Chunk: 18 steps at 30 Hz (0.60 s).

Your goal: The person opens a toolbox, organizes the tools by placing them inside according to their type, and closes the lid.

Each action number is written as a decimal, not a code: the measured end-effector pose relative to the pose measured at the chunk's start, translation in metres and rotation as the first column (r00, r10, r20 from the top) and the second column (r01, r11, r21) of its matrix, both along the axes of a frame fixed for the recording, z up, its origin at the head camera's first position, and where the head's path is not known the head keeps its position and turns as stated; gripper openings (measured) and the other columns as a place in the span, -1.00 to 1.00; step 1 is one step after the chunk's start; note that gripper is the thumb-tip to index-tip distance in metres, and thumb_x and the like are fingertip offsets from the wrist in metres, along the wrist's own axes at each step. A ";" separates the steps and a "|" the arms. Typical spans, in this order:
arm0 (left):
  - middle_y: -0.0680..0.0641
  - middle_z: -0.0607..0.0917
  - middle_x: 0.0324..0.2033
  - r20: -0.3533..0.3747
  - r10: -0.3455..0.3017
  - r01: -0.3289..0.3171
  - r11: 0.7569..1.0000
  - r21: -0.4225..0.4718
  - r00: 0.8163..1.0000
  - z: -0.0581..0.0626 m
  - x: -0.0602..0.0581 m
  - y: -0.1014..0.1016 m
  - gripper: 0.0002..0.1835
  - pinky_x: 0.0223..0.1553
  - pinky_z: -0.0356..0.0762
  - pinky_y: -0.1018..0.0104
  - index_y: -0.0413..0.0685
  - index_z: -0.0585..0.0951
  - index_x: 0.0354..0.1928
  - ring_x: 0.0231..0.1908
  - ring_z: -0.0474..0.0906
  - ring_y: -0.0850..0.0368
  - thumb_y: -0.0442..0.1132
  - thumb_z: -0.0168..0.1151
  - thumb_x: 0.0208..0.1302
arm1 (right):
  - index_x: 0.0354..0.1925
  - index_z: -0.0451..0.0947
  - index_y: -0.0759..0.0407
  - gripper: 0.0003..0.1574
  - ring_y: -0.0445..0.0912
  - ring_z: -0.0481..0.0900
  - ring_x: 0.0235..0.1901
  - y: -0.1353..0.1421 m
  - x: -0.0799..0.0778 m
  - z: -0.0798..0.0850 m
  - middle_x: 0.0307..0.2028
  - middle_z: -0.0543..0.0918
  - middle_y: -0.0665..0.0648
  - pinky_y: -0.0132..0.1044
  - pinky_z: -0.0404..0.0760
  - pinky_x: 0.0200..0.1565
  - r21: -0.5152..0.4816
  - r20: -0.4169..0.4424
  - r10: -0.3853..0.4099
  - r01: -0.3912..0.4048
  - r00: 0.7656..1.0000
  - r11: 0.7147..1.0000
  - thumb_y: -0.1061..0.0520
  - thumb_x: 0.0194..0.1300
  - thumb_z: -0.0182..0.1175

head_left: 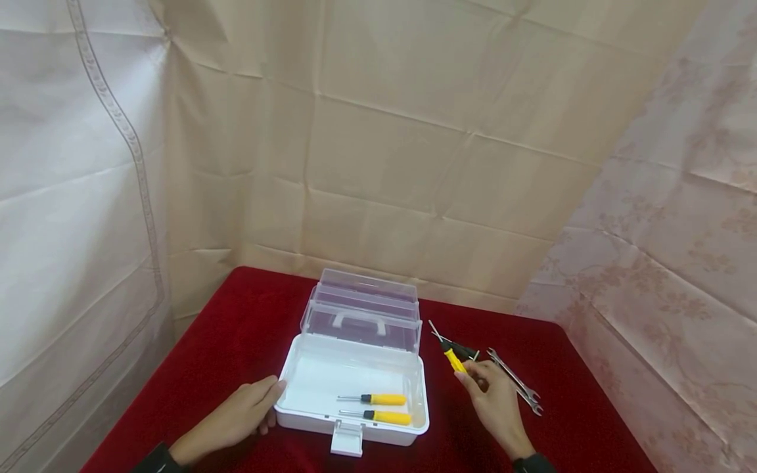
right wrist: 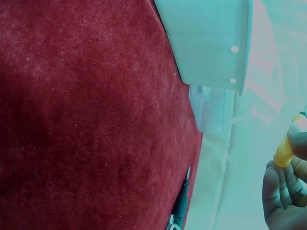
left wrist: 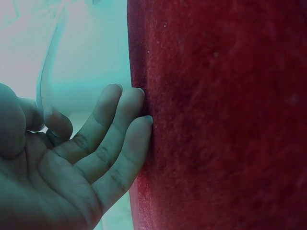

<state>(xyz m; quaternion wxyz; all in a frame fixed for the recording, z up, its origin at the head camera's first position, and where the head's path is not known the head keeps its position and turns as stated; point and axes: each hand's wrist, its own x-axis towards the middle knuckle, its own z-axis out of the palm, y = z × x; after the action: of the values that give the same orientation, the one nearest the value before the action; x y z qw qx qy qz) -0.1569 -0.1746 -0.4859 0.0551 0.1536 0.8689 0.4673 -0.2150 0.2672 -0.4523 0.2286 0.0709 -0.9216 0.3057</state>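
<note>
A white toolbox [head_left: 313,422] stands with its clear lid [head_left: 361,322] tipped back and its front latch [head_left: 347,439] hanging down. Inside lie two yellow-handled screwdrivers, an upper one [head_left: 387,399] and a lower one [head_left: 391,418]. My left hand [head_left: 248,407] grips the box's left rim between thumb and index finger, the other fingers extended near the red cloth. Right of the box, my right hand [head_left: 493,401] pinches another yellow-handled screwdriver [head_left: 454,361] by its handle end, shaft pointing up and away. The right wrist view shows that yellow handle [right wrist: 284,152] between the fingertips, above the table.
Beyond my right hand lie a dark-handled screwdriver [head_left: 464,351] and two metal wrenches, one farther [head_left: 513,373] and one nearer [head_left: 528,398]. A red cloth [head_left: 236,328] covers the table. Hanging cloth [head_left: 378,164] closes off the back and sides.
</note>
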 end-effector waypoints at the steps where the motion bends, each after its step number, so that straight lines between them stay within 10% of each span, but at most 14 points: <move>1: 0.02 0.55 -0.57 0.002 0.000 0.000 1.000 0.000 1.000 0.000 0.000 0.000 -0.65 -0.55 0.50 0.29 -0.04 0.45 -0.25 -0.61 0.52 0.15 0.03 -0.17 0.57 | -0.21 0.71 0.13 -0.77 -0.13 0.43 -0.42 0.000 0.000 0.000 -0.33 0.58 0.00 -0.35 0.42 -0.44 0.005 -0.004 0.000 0.000 1.000 1.000 0.15 0.11 0.44; 18: 0.02 0.55 -0.57 0.002 -0.003 0.003 1.000 -0.004 1.000 0.001 0.000 0.000 -0.64 -0.55 0.50 0.29 -0.05 0.45 -0.25 -0.61 0.51 0.15 0.03 -0.18 0.58 | -0.20 0.71 0.08 -0.80 -0.13 0.44 -0.38 -0.013 0.005 0.002 -0.32 0.54 0.01 -0.35 0.42 -0.41 0.006 0.024 0.022 -0.022 0.999 1.000 0.12 0.15 0.41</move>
<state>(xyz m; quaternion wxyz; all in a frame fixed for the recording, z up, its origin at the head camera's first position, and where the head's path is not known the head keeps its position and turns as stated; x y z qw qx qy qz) -0.1571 -0.1745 -0.4850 0.0569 0.1543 0.8694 0.4659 -0.2096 0.2545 -0.4502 0.2140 0.0781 -0.9244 0.3059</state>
